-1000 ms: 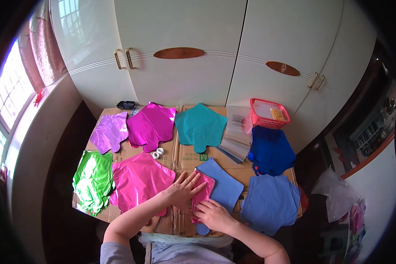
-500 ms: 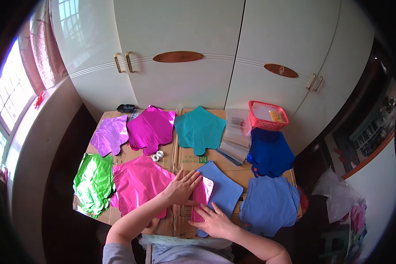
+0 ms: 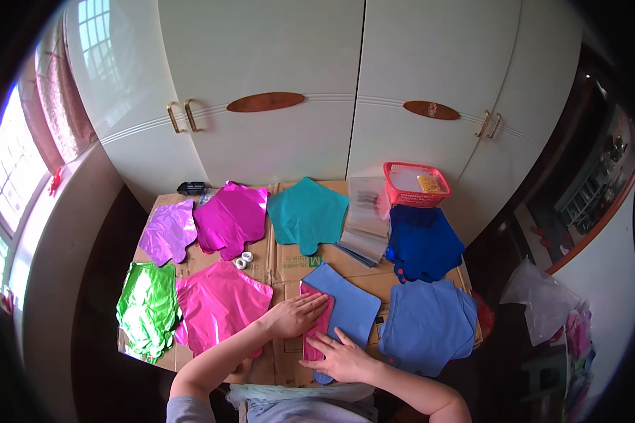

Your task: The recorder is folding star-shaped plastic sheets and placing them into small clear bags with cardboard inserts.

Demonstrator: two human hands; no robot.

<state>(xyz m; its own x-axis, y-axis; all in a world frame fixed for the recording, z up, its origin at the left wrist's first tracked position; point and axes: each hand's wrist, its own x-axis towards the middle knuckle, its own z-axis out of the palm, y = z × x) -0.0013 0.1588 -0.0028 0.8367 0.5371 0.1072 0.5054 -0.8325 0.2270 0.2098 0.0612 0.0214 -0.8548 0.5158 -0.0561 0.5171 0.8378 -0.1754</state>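
Both of my hands lie on a narrow folded pink foil balloon (image 3: 308, 288), which rests on a flat blue foil balloon (image 3: 357, 309) at the near middle of the table. Across the upper part of the pink fold, my left hand (image 3: 296, 316) lies flat with its fingers stretched toward the right. My right hand (image 3: 343, 358) presses on the lower part, open, fingers pointing left and thumb upward. Part of the pink fold is hidden under the hands. Left of them a larger pink foil balloon (image 3: 222, 303) is spread flat.
Cardboard (image 3: 279, 282) covers the table. Around it lie purple (image 3: 233, 220), lilac (image 3: 168, 231), green (image 3: 147, 307), teal (image 3: 307, 215), dark blue (image 3: 427, 243) and light blue (image 3: 427, 328) foil balloons. A red basket (image 3: 416, 197), clear plastic sleeves (image 3: 367, 201) and small white rolls (image 3: 241, 264) stand behind.
The view has shifted slightly. My left hand has slid a little down along the pink fold, uncovering its top end. My right hand stays on the lower part.
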